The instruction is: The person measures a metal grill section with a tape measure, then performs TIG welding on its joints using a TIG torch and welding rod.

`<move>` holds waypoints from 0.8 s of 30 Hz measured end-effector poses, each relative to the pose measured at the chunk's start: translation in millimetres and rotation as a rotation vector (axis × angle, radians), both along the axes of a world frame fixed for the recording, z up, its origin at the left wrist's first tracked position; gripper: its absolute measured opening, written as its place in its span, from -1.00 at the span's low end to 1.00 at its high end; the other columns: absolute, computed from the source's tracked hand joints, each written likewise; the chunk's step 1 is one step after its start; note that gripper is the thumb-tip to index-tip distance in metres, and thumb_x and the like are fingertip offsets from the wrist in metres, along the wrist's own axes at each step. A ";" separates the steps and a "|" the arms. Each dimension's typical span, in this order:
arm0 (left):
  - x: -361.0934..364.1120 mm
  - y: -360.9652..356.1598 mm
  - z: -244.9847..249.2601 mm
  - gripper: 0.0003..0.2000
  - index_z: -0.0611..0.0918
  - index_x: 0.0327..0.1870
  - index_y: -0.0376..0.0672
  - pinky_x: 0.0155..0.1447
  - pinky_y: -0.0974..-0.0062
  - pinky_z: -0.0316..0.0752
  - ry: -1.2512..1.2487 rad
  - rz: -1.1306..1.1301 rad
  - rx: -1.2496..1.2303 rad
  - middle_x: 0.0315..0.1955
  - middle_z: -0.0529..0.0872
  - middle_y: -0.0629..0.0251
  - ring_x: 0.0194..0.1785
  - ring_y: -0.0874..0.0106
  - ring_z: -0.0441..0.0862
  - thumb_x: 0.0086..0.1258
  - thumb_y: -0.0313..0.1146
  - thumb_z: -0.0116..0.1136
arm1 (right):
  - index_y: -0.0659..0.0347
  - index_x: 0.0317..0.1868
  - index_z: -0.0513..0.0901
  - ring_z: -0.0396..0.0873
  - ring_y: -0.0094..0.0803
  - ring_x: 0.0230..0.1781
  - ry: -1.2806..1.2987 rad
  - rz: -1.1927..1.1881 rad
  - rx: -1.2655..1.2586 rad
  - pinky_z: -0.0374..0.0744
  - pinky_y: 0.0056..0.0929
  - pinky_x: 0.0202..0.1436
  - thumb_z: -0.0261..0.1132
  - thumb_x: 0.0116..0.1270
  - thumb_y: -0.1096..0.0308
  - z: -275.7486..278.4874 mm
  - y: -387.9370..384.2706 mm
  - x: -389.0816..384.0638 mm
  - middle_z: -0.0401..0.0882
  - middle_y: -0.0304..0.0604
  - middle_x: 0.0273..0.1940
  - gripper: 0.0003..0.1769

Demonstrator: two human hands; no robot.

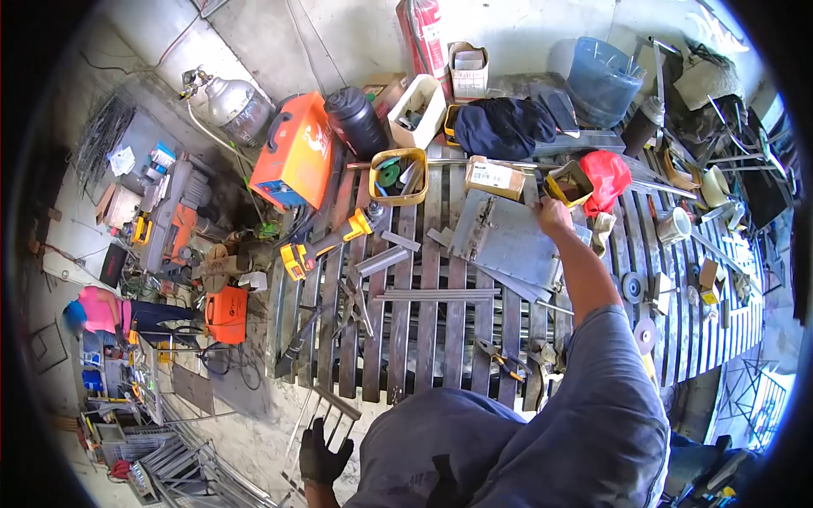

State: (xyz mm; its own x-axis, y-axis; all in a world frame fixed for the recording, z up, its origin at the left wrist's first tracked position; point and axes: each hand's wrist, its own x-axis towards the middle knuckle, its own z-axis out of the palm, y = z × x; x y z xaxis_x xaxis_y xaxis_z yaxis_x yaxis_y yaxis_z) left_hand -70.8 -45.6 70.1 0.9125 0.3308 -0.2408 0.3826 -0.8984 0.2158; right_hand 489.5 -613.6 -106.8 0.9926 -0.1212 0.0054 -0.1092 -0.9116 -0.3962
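My right hand [555, 218], bare, reaches over the slatted metal bench [423, 339]. Its fingers are closed at the near edge of a small yellow container [570, 184] with a dark inside. Just below that hand lies a grey metal plate [504, 237], with another sheet partly under it. Low in the view, my left hand [324, 453] wears a black glove. Its fingers are apart and hold nothing visible, beside a small metal frame with bars [339, 405].
Around the plate are a cardboard box [494, 178], a red bag [605, 180] and a yellow angle grinder [330, 241]. Pliers [506, 361] lie near the front edge. An orange welding machine [296, 152] stands at the back left. Another person [106, 313] is at far left.
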 end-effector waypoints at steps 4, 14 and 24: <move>51.4 2.8 0.8 -0.09 0.53 0.51 -0.30 0.13 -0.10 0.68 -0.102 -0.222 0.028 0.05 0.74 -0.26 0.12 -0.23 0.73 0.18 0.01 0.65 | 0.18 0.15 0.79 0.77 0.30 0.13 -0.159 -0.012 -0.024 0.69 0.20 0.25 0.36 0.56 0.22 3.9 -5.3 -28.0 0.80 0.23 0.10 -0.70; 170.2 -62.1 54.0 -0.01 0.49 0.67 -0.03 0.36 -0.10 0.61 -0.345 -0.828 0.154 0.42 0.52 -0.08 0.41 -0.11 0.59 0.25 0.29 0.56 | 0.27 0.05 0.80 0.70 0.27 0.24 -0.294 0.160 0.275 0.64 0.00 0.37 0.45 0.41 0.49 123.1 84.1 -275.0 0.75 0.21 0.12 -0.77; 190.7 -68.3 89.5 -0.06 0.53 0.64 -0.06 0.28 -0.02 0.58 -0.401 -1.186 0.100 0.11 0.64 0.12 0.19 0.08 0.65 0.21 0.13 0.60 | 0.29 0.04 0.81 0.75 0.14 0.12 -0.163 -0.075 0.355 0.67 -0.08 0.25 0.52 0.37 0.40 134.5 130.5 -474.3 0.79 0.16 0.03 -0.73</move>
State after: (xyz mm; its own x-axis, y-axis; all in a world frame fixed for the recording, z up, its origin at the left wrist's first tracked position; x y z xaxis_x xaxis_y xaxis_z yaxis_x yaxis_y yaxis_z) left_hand 119.8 -113.9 159.6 0.6637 -0.7412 0.1004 -0.7471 -0.6634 0.0410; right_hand 15.2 -483.1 27.7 0.9705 -0.2161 0.1070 -0.0798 -0.7065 -0.7032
